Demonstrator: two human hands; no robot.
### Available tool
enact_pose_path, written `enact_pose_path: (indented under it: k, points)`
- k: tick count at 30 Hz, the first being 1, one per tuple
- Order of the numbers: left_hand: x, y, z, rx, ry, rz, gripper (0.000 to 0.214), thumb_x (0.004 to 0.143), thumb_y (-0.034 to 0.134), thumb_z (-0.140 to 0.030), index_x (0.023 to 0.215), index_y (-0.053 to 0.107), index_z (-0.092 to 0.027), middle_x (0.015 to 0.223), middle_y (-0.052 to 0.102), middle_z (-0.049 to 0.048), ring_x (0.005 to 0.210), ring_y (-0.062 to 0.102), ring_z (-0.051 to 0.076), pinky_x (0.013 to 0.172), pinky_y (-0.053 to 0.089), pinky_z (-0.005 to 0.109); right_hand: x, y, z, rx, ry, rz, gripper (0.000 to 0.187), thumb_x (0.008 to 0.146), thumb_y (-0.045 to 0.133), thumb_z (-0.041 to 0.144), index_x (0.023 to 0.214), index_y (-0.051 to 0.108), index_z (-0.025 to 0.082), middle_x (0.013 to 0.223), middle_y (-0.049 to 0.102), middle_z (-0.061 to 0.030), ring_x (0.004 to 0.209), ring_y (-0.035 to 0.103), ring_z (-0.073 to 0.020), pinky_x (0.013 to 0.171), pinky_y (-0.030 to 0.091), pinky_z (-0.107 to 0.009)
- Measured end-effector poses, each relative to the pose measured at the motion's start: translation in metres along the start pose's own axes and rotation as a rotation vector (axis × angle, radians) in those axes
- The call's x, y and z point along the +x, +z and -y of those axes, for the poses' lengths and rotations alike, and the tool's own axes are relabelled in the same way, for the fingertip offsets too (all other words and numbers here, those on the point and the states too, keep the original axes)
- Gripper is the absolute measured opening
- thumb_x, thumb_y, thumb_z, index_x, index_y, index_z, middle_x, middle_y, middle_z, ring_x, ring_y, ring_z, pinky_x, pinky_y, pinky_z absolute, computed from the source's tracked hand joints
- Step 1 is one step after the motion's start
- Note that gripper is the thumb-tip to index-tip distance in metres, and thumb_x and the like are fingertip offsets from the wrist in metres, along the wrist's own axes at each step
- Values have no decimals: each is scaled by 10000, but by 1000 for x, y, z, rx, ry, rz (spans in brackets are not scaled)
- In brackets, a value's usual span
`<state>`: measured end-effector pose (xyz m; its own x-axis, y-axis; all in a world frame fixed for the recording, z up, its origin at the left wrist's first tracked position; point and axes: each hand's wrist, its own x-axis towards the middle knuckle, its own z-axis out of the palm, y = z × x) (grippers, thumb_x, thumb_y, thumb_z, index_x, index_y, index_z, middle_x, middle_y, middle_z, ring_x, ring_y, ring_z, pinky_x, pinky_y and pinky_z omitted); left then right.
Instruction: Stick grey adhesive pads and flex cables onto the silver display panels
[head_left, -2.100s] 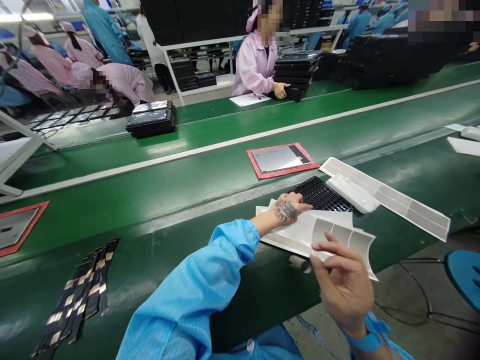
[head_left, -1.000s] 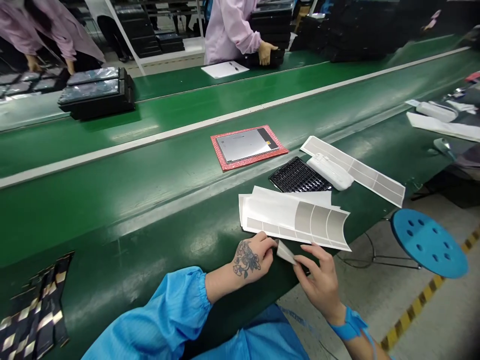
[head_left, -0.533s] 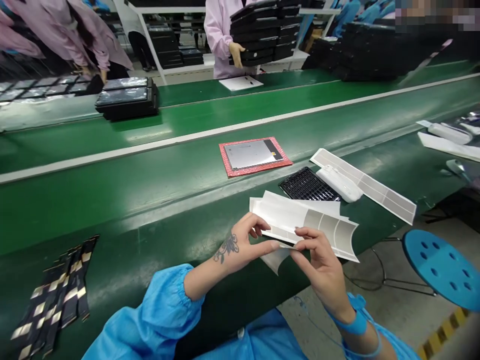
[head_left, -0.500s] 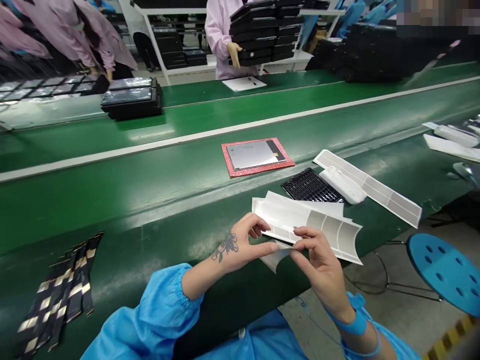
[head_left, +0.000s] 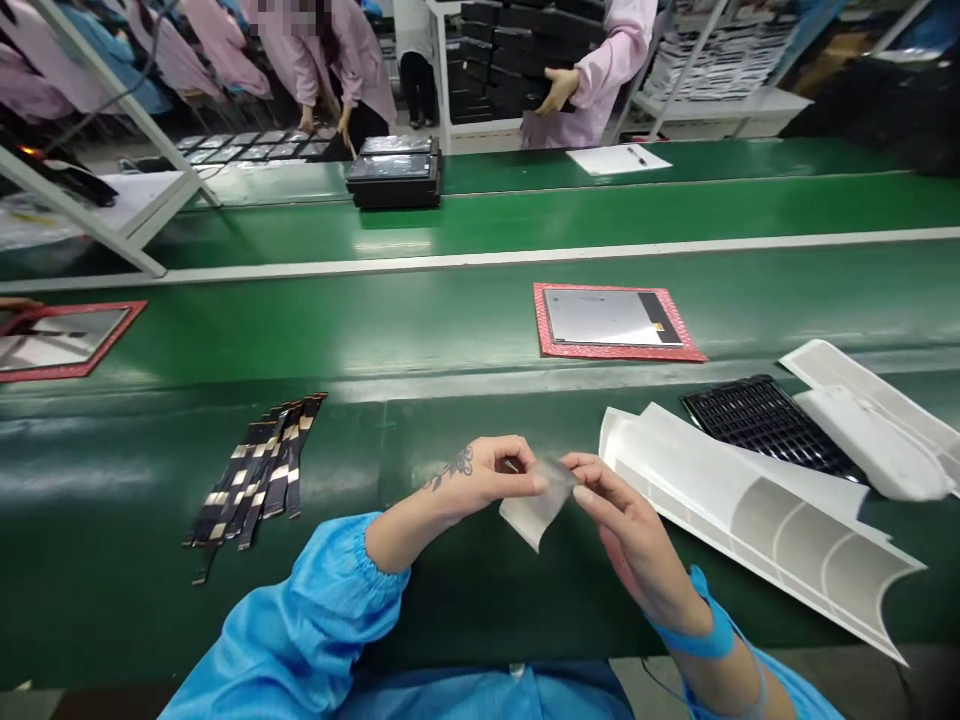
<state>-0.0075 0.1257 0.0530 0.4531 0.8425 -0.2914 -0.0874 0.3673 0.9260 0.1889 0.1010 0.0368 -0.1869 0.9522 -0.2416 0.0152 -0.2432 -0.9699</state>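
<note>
The fingers of the left hand (head_left: 480, 478) and right hand (head_left: 626, 522) pinch a small white-backed film tab (head_left: 540, 505) over the green bench (head_left: 112, 480) (a loose pinch could drop it, or skin could smudge the film).

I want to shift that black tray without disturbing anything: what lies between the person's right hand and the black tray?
In the head view, white sheets with grey patches lie between the right hand and the black tray.
</note>
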Motion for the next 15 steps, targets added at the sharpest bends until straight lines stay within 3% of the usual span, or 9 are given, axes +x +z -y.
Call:
enact_pose_path:
  k: [3, 6, 9, 11, 15]
  points:
    - [-1, -15, -3, 15, 12, -53, 293, 620, 748, -359, 656, 530, -165, 670, 486, -31, 591, 403, 88, 556, 295, 236, 11, -1, 1, 25, 33, -75, 387, 735, 697, 570, 978, 659, 270, 1025, 640, -49, 1004, 599, -239, 876, 486, -380]
    - [-1, -26, -8, 95, 41, -62, 232, 634, 704, -311, 640, 522, -168, 708, 499, -27, 593, 408, 90, 556, 296, 240, 19, -8, 10, -162, -140, -108, 320, 781, 658, 563, 910, 663, 270, 932, 638, -36, 913, 610, -216, 822, 493, -352]
    - [-2, -30, -13, 233, 98, -32, 169, 656, 660, -245, 613, 515, -169, 729, 499, -25, 638, 445, 104, 591, 335, 244, 23, -9, 30, -493, -323, 46, 246, 812, 653, 506, 817, 671, 260, 848, 628, -34, 838, 595, -202, 750, 488, -323]
    - [-3, -31, -13, 308, 121, -14, 149, 669, 640, -214, 609, 510, -172, 731, 492, -28, 662, 456, 109, 612, 352, 243, 26, -4, 41, -651, -366, 158, 216, 809, 669, 473, 827, 672, 258, 834, 633, -34, 808, 595, -199, 715, 489, -317]
    - [-2, -32, -11, 382, 135, 15, 158, 687, 630, -196, 615, 490, -180, 732, 485, -33, 667, 455, 113, 606, 350, 241, 34, 7, 48, -760, -404, 295, 229, 869, 606, 440, 761, 641, 241, 787, 629, -32, 750, 594, -185, 643, 483, -303]
